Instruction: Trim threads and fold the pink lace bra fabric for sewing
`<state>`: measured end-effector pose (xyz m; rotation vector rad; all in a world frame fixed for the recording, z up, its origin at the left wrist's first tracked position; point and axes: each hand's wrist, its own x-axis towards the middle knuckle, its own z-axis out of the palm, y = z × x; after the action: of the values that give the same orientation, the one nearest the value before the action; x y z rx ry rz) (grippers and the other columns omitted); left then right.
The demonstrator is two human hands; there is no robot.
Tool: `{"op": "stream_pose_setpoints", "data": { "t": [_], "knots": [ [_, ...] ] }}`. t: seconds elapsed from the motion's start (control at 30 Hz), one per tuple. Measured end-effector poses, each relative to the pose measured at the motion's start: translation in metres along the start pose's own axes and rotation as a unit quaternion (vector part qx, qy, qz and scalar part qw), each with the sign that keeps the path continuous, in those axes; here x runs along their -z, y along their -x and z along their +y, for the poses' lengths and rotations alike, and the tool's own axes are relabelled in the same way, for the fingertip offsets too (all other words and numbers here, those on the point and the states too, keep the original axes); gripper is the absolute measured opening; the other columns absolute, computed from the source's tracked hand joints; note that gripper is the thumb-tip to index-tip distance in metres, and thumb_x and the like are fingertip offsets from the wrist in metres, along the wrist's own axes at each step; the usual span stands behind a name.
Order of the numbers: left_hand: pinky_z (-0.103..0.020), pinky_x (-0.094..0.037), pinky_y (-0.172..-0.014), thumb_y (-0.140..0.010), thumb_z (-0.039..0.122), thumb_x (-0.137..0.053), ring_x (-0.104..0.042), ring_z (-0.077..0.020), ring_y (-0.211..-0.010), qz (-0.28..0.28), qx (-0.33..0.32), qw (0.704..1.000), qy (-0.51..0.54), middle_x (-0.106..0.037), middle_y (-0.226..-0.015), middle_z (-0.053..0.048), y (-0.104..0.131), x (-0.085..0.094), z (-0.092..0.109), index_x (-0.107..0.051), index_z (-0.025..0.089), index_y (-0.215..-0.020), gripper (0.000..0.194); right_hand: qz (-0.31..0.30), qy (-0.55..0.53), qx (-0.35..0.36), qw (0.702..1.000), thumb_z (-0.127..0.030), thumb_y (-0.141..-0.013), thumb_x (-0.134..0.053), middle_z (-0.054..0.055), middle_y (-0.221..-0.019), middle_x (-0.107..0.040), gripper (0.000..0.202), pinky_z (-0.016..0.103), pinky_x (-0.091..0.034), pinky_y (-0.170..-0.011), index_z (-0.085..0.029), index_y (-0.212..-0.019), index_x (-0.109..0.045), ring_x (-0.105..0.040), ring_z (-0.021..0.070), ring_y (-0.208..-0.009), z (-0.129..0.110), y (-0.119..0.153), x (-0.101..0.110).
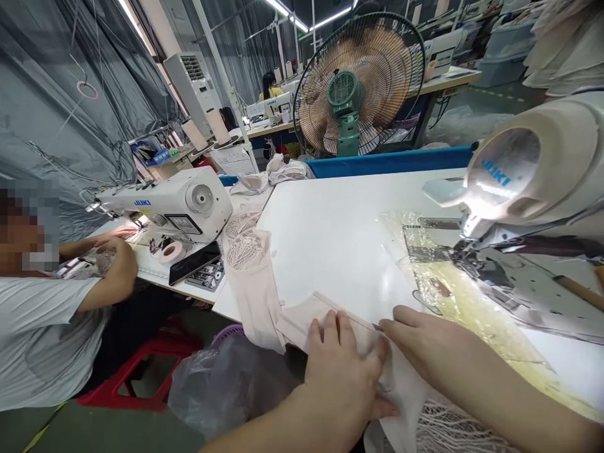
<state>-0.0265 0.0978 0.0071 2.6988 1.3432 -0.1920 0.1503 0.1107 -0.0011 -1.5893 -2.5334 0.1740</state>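
A pale pink fabric piece (pixel 314 314) with a straight edge lies on the white table (pixel 325 233) near its front edge. My left hand (pixel 337 365) presses on this cloth, its fingers stretched out and the thumb towards my right hand. Beside it, my right hand (pixel 415 333) is closed at the fabric's edge. A small dark tip (pixel 377 327) pokes out from its fingers; the rest of that tool is hidden in the grip. Cloth hangs over the front edge below both hands, with lace (pixel 453 425) under my right forearm.
At the right stands a JUKI sewing machine (pixel 533 163) with yellowish plastic film (pixel 438 292) by it. Lace-cupped garments (pixel 248 251) lie left of the table's middle. A co-worker (pixel 51 327) sews at another machine (pixel 174 201). A large fan (pixel 349 94) stands behind; a plastic bag (pixel 231 384) hangs below.
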Motion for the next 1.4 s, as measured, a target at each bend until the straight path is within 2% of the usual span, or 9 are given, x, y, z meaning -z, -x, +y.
{"op": "stream_pose_setpoints", "data": {
  "t": [0.2, 0.4, 0.63, 0.93, 1.03, 1.1, 1.2, 1.27, 1.4],
  "knots": [
    [-0.064, -0.031, -0.101, -0.07, 0.072, -0.06, -0.034, -0.0435, -0.134, -0.001, 0.002, 1.0, 0.013, -0.035, -0.147, -0.022, 0.0, -0.001, 0.0, -0.038, 0.038, -0.14, 0.081, -0.048, 0.008, -0.009, 0.999, 0.004, -0.072, -0.048, 0.004, -0.071, -0.052, 0.027, 0.031, -0.037, -0.051, -0.018, -0.074, -0.062, -0.058, 0.0224, -0.059, 0.01, 0.015, 0.004],
    [-0.064, -0.029, -0.102, -0.071, 0.072, -0.059, -0.033, -0.043, -0.135, -0.016, 0.007, 1.0, 0.015, -0.033, -0.148, -0.024, 0.0, 0.001, 0.0, -0.037, 0.036, -0.141, 0.081, 0.009, 0.014, -0.017, 1.0, -0.004, -0.08, -0.047, 0.002, -0.071, -0.05, 0.02, 0.028, -0.033, -0.048, -0.019, -0.077, -0.06, -0.056, 0.0206, -0.058, 0.0, 0.008, 0.006],
    [-0.064, -0.032, -0.101, -0.068, 0.07, -0.064, -0.035, -0.042, -0.134, 0.01, -0.003, 1.0, -0.001, -0.037, -0.146, -0.023, -0.001, -0.004, -0.001, -0.033, 0.036, -0.143, 0.088, 0.016, 0.021, -0.022, 0.999, -0.004, -0.08, -0.047, 0.001, -0.069, -0.052, 0.021, 0.025, -0.026, -0.046, -0.02, -0.074, -0.06, -0.055, 0.017, -0.057, -0.012, -0.006, 0.003],
    [-0.064, -0.031, -0.101, -0.069, 0.071, -0.062, -0.035, -0.0431, -0.134, 0.004, 0.005, 1.0, 0.011, -0.035, -0.147, -0.023, -0.001, -0.003, 0.0, -0.038, 0.038, -0.14, 0.082, -0.016, 0.024, -0.005, 1.0, 0.003, -0.073, -0.05, 0.003, -0.07, -0.055, 0.025, 0.029, -0.035, -0.05, -0.019, -0.074, -0.062, -0.059, 0.0214, -0.057, 0.012, 0.02, 0.002],
    [-0.065, -0.03, -0.102, -0.068, 0.069, -0.065, -0.034, -0.0436, -0.134, 0.01, 0.004, 1.0, 0.015, -0.035, -0.147, -0.022, 0.0, -0.001, 0.001, -0.041, 0.037, -0.139, 0.081, 0.001, 0.028, -0.023, 0.999, -0.002, -0.079, -0.045, 0.004, -0.07, -0.055, 0.023, 0.031, -0.036, -0.049, -0.02, -0.073, -0.059, -0.059, 0.0214, -0.056, 0.016, 0.031, 0.004],
    [-0.065, -0.029, -0.102, -0.068, 0.069, -0.066, -0.033, -0.0439, -0.134, 0.006, 0.008, 1.0, 0.021, -0.035, -0.148, -0.022, 0.0, 0.0, 0.002, -0.041, 0.037, -0.139, 0.082, 0.036, -0.013, -0.051, 0.998, -0.013, -0.089, -0.04, 0.003, -0.07, -0.056, 0.023, 0.03, -0.039, -0.05, -0.022, -0.073, -0.054, -0.059, 0.0205, -0.057, 0.012, 0.037, 0.006],
    [-0.065, -0.026, -0.104, -0.067, 0.07, -0.065, -0.031, -0.0436, -0.136, -0.005, 0.012, 0.999, 0.039, -0.031, -0.15, -0.022, 0.002, 0.002, 0.0, -0.04, 0.036, -0.14, 0.083, 0.085, -0.152, -0.112, 0.978, -0.029, -0.097, -0.032, 0.0, -0.064, -0.055, 0.027, 0.029, -0.043, -0.053, -0.025, -0.073, -0.045, -0.058, 0.0186, -0.058, -0.002, 0.043, 0.003],
    [-0.064, -0.025, -0.105, -0.068, 0.07, -0.064, -0.029, -0.0429, -0.137, -0.012, 0.018, 0.998, 0.053, -0.03, -0.151, -0.021, 0.004, 0.004, -0.005, -0.04, 0.037, -0.14, 0.082, 0.089, -0.235, -0.133, 0.959, -0.03, -0.098, -0.027, 0.0, -0.066, -0.057, 0.028, 0.03, -0.045, -0.057, -0.026, -0.075, -0.042, -0.058, 0.0187, -0.061, -0.012, 0.044, -0.003],
    [-0.065, -0.023, -0.106, -0.067, 0.072, -0.063, -0.028, -0.0427, -0.137, -0.005, 0.046, 0.997, 0.067, -0.031, -0.151, -0.018, 0.007, 0.007, -0.025, -0.044, 0.039, -0.137, 0.08, 0.071, -0.334, -0.108, 0.934, -0.036, -0.099, -0.025, 0.004, -0.082, -0.063, 0.027, 0.033, -0.048, -0.068, -0.025, -0.088, -0.047, -0.062, 0.0204, -0.076, -0.026, 0.035, -0.016]
  ]
}}
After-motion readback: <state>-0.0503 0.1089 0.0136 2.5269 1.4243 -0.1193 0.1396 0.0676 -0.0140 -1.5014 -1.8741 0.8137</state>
